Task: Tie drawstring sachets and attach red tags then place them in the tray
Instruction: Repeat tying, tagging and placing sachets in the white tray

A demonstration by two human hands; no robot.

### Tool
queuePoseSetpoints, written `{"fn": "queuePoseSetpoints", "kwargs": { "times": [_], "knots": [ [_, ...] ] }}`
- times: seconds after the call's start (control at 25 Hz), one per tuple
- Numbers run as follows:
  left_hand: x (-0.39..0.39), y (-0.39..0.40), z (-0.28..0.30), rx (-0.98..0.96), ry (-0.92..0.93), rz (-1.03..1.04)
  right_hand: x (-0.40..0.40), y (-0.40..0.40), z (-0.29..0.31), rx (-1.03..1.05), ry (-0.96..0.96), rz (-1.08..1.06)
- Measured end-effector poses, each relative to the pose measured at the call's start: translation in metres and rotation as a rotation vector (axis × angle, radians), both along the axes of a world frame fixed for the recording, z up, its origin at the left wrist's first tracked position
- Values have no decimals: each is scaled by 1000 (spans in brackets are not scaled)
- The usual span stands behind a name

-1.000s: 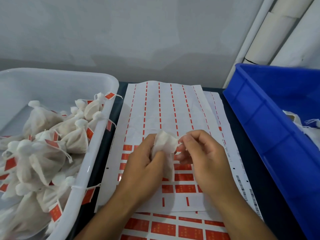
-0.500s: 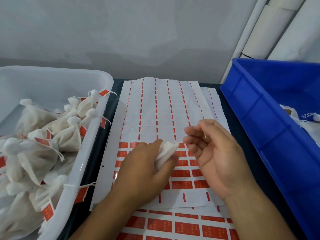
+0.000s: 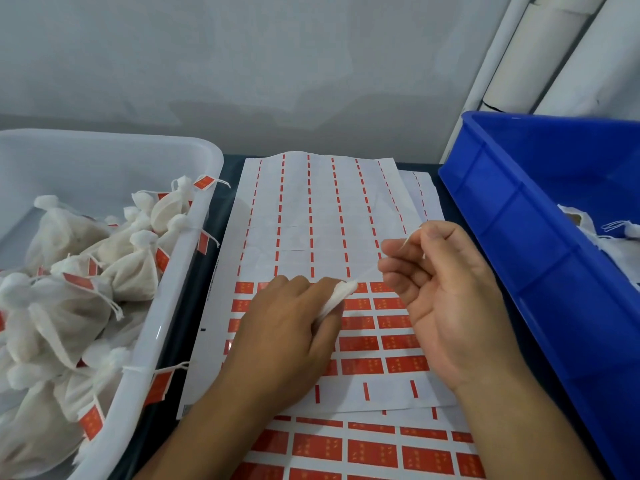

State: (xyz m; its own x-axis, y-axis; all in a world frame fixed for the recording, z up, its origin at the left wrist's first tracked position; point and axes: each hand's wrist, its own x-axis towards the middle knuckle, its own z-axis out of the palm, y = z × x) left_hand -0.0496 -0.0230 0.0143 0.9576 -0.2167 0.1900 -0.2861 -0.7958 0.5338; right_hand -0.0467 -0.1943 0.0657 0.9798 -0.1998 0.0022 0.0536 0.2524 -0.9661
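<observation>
Grey wall fills the top of the frame, and below it a dark surface [image 3: 450, 209] carries the work. Across the centre lies a white label sheet [image 3: 322, 216], its upper part stripped down to thin red dashes, its lower rows still filled with red tags [image 3: 391, 322]; a second sheet of tags [image 3: 370, 452] shows beneath it at the bottom edge.

At the left of the frame stands a translucent white tray [image 3: 194, 233], heaped with tied sachets [image 3: 131, 268], several with red tags on their strings, a few of which hang over the rim. At the right stands a blue bin [image 3: 519, 244] with some white cloth and cords [image 3: 613, 230] in it.

The left hand [image 3: 287, 334], just below centre, has its fingers curled round a small white sachet [image 3: 337, 297], whose gathered end pokes out toward the right. The right hand [image 3: 440, 299], palm turned partly up, pinches the thin white drawstring [image 3: 410, 239] between thumb and forefinger, above and right of the sachet. A faint, blurred strand seems to run from the sachet to those fingers.
</observation>
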Motion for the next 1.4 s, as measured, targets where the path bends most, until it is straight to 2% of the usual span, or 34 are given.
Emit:
{"fn": "queuePoseSetpoints", "kwargs": {
  "times": [0.16, 0.36, 0.4, 0.52, 0.64, 0.84, 1.0, 1.08, 1.16, 1.32, 1.4],
  "knots": [
    [0, -2, 1, 21, 51, -9, -1, 0, 0, 41, -12, 14],
    [-6, -3, 12, -354, -10, 60, -4, 1, 0, 70, -94, 124],
    [-5, -4, 14, -458, 64, 43, -5, 2, 1, 81, -102, 149],
    [-5, -5, 18, -699, 475, -57, -8, 3, 3, 89, -123, 251],
    [-1, -4, 16, -829, 653, -38, -13, 10, 3, 47, -144, 406],
    [4, 6, 20, -1270, 741, -6, -17, 23, -10, -286, -91, 550],
    [9, 14, 22, -1409, 741, 115, -12, 25, -19, -553, -2, 506],
    [7, 14, 24, -1410, 700, 153, -10, 22, -21, -633, 12, 439],
    [7, 9, 27, -1300, 677, 191, -6, 17, -20, -615, 37, 364],
    [1, 4, 38, -665, 610, 257, 0, 8, -16, -471, 143, 223],
    [-5, 5, 36, -487, 512, 168, 1, 6, -16, -464, 117, 184]
  ]
}}
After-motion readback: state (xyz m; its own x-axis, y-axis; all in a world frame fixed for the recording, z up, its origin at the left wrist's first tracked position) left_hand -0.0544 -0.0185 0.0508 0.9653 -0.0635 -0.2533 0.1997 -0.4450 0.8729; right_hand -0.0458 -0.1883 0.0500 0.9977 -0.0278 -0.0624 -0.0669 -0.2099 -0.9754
